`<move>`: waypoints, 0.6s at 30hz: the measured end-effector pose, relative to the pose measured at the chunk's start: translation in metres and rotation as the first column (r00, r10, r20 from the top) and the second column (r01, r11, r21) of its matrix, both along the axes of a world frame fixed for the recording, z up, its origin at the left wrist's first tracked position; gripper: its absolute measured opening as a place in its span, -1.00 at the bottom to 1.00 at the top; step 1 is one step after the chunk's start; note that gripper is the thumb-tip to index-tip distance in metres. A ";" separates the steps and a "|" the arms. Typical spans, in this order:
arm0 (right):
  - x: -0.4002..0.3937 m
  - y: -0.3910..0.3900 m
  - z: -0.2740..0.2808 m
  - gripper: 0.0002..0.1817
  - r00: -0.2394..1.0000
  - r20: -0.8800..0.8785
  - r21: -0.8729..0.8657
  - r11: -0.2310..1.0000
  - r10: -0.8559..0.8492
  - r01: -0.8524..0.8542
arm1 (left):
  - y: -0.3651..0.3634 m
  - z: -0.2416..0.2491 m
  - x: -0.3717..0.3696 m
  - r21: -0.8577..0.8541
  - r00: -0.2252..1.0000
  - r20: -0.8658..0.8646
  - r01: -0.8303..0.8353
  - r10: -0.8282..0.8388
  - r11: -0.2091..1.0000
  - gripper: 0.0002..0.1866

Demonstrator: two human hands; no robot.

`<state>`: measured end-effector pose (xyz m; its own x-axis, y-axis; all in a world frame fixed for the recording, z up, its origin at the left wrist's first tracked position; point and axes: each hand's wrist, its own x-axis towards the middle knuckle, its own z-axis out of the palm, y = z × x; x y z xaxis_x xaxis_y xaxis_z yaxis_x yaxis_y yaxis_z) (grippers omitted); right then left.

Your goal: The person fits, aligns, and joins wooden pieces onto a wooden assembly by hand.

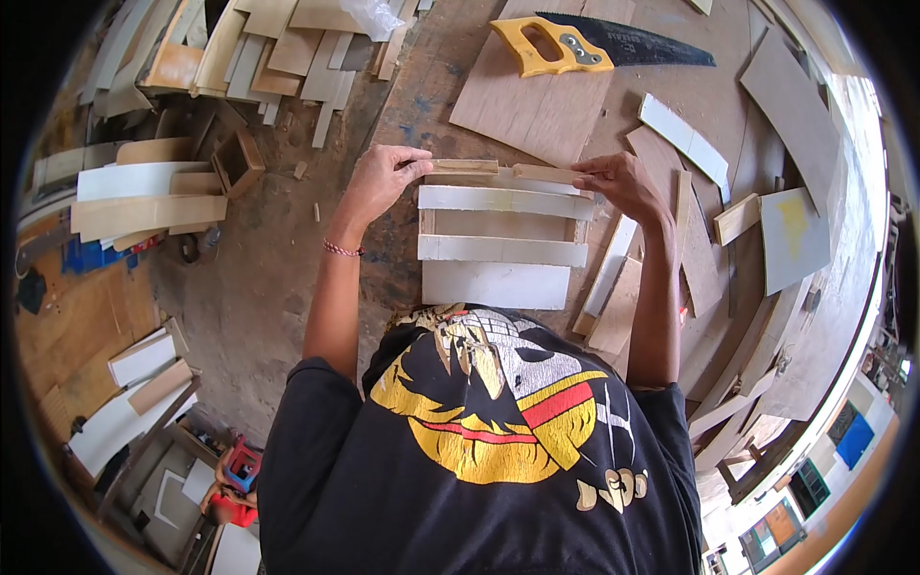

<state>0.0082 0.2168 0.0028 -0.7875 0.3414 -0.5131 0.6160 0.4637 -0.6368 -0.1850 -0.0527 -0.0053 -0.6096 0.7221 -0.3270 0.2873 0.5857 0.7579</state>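
Note:
My left hand (391, 177) pinches the outer end of a short wooden strip (466, 167). My right hand (625, 182) pinches a second short wooden strip (543, 173) by its right end. The strips lie nearly in line, with a small gap between their inner ends. Both are at the far side of a slatted wooden frame (506, 199), which has white-faced slats across it and lies on the workbench in front of my chest. A white panel (494, 286) shows at the frame's near side, partly hidden by my shirt.
Beyond the frame lie a plywood sheet (522, 107) and a yellow-handled handsaw (559, 48). Loose boards (685, 142) crowd the bench (402, 120) on the right. Stacked offcuts (287, 57) stand at the left. A person in red (230, 508) is at lower left.

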 end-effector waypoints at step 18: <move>-0.003 -0.009 0.007 -0.68 0.998 -0.024 0.070 0.995 -0.063 0.065 | 0.000 0.004 0.003 -0.026 1.000 -0.009 0.012 -0.012 1.000 -0.67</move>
<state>0.0055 0.2081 0.0098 -0.7734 0.4266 -0.4689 0.6324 0.4683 -0.6170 -0.1817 -0.0527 -0.0008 -0.6037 0.7210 -0.3401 0.3014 0.6014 0.7400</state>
